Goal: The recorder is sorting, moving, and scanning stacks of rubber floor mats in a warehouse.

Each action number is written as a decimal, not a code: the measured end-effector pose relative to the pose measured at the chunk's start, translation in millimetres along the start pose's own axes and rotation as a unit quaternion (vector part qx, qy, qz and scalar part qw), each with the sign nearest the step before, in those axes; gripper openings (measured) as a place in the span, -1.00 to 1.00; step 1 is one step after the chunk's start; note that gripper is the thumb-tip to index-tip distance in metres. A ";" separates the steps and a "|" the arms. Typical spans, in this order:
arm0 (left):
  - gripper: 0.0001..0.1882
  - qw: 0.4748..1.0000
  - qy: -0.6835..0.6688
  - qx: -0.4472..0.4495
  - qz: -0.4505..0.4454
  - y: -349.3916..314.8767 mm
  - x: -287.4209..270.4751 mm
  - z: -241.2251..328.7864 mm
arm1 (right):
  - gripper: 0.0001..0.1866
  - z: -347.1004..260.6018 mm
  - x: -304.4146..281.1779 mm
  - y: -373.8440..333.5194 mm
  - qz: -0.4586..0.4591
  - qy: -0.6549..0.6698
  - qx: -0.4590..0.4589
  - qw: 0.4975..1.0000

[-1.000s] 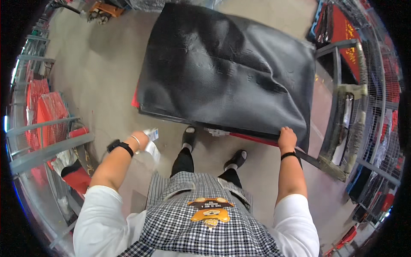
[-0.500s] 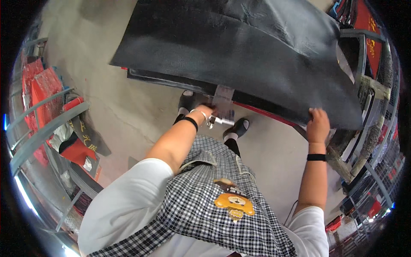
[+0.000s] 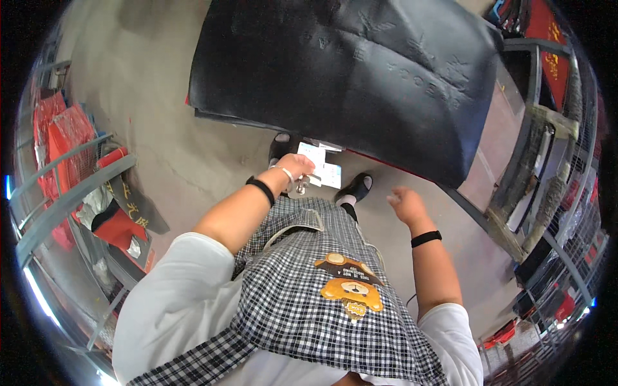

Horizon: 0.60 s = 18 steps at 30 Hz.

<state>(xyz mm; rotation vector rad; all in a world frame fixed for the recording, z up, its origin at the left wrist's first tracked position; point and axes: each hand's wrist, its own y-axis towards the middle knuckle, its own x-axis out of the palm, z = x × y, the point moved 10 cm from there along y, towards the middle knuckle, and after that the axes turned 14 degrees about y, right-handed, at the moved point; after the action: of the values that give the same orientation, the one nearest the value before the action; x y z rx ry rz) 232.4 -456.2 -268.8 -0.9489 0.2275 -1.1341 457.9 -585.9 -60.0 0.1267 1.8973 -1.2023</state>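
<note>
A large black sheet (image 3: 290, 71) with embossed markings lies on top of a stack of dark sheets with a red edge. My left hand (image 3: 295, 166) is closed on white and pale-blue printed paper tags (image 3: 331, 175), just below the stack's near edge. A silvery bracelet with a dangling charm (image 3: 302, 185) hangs at that wrist. My right hand (image 3: 409, 206) is off the sheet, in the air to the right of the tags. It is somewhat blurred, with its fingers loosely bent and apart and nothing seen in them.
At left, a grey metal rack (image 3: 71, 199) carries red wrapped pieces (image 3: 67, 132) and dark sheets. A worn, padded frame (image 3: 541, 174) stands close at the stack's right, before more wire racks. My sandalled feet are on the grey floor (image 3: 154, 83) beneath the stack's near edge.
My right hand has let go of the sheet's near right corner and moved left. The sheet has settled back and farther from me. The tags in my left hand now face up.
</note>
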 end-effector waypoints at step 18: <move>-0.27 0.936 -0.151 0.293 -0.129 -199.0 18.3 202.0 | -0.77 -164.4 -49.7 -71.7 -0.065 0.673 -0.054 0.735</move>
<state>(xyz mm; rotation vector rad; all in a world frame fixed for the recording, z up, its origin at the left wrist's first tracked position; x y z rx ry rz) 228.5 -384.6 6.1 -0.6097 -0.4787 -1.1794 353.8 -479.3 51.3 1.0649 3.2387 -1.1303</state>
